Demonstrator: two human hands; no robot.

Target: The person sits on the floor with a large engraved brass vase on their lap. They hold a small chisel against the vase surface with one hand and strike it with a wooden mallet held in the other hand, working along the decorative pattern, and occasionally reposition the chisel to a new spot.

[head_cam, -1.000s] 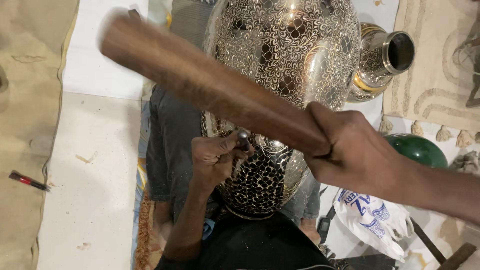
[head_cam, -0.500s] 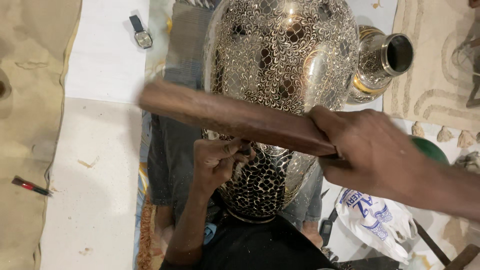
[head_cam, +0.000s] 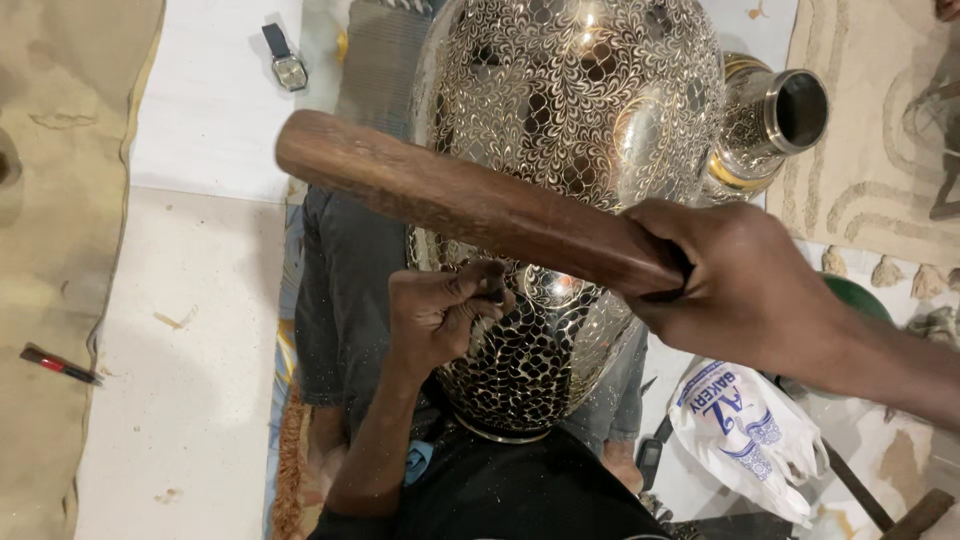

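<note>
A large engraved metal vase [head_cam: 570, 130] with a fine leaf pattern lies across my lap, its neck pointing away to the right. My left hand [head_cam: 440, 315] presses a small chisel [head_cam: 495, 290] against the vase's lower body. My right hand [head_cam: 735, 285] grips a thick brown wooden mallet stick [head_cam: 450, 195], held level above the chisel and reaching to the left.
A wristwatch [head_cam: 285, 62] lies on the white floor at the back left. A red-tipped pen [head_cam: 55, 365] rests on the beige cloth at left. A white plastic bag [head_cam: 745, 420] and a green round object [head_cam: 865, 295] sit at right.
The wooden stick has swung down from a raised slant to nearly level above the chisel. My left hand stays on the vase.
</note>
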